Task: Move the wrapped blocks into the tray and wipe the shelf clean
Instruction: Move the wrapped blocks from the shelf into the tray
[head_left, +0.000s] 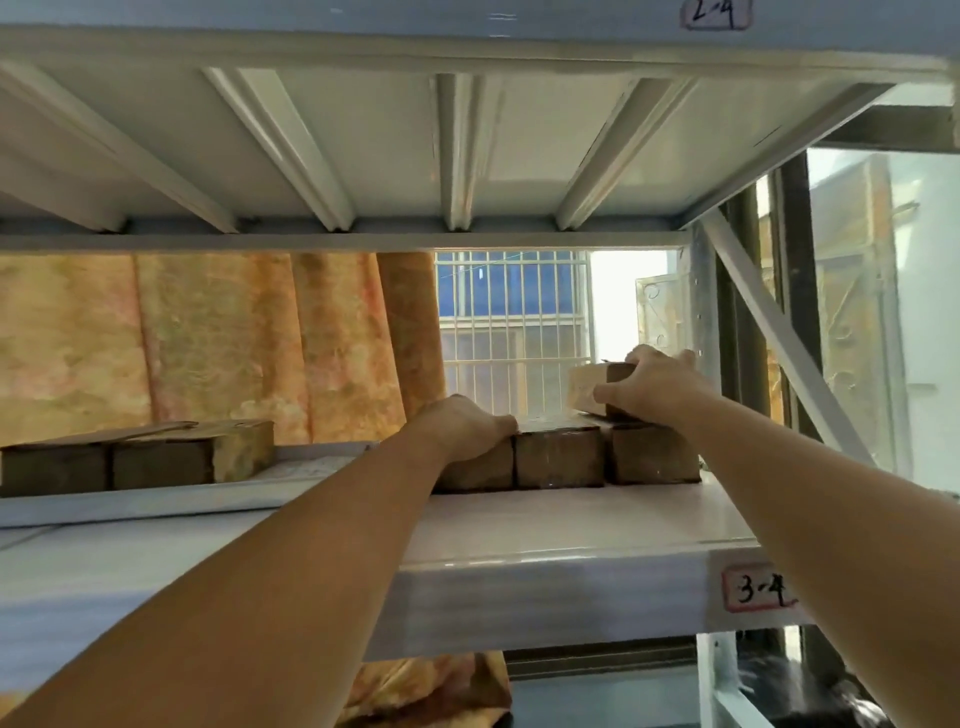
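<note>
Far left of both hands, the tray holds wrapped blocks. The left hand curls over a shelf block; the right hand grips a raised block, which might slip from that pinch.

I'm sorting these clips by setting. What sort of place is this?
Probably a storeroom or small warehouse: a metal rack shelf with a handwritten label on its front edge, wrapped blocks stored in rows, and a barred window behind.
</note>
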